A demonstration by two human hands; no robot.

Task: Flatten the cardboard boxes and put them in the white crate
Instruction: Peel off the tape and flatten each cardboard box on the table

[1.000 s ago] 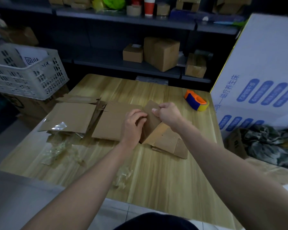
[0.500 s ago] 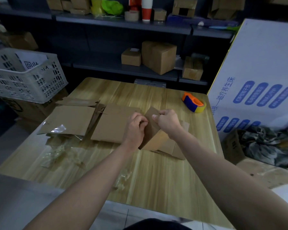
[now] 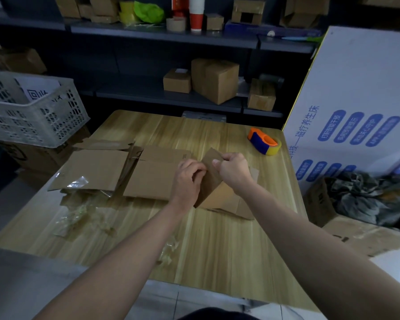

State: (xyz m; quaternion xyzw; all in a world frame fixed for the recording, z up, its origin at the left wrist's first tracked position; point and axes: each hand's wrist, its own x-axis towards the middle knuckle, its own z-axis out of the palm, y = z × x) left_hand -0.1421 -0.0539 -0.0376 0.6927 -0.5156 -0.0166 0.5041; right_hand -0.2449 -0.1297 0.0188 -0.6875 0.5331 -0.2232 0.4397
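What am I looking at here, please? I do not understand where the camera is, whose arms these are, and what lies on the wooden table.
No machine is here: a person wears one camera on the head, which looks down at their own bare arms. The left hand and the right hand both hold a small cardboard box, partly folded. On the wooden table lie flattened cardboard pieces, scraps of clear tape and an orange and blue tape dispenser. The white crate stands at the left, beside the table.
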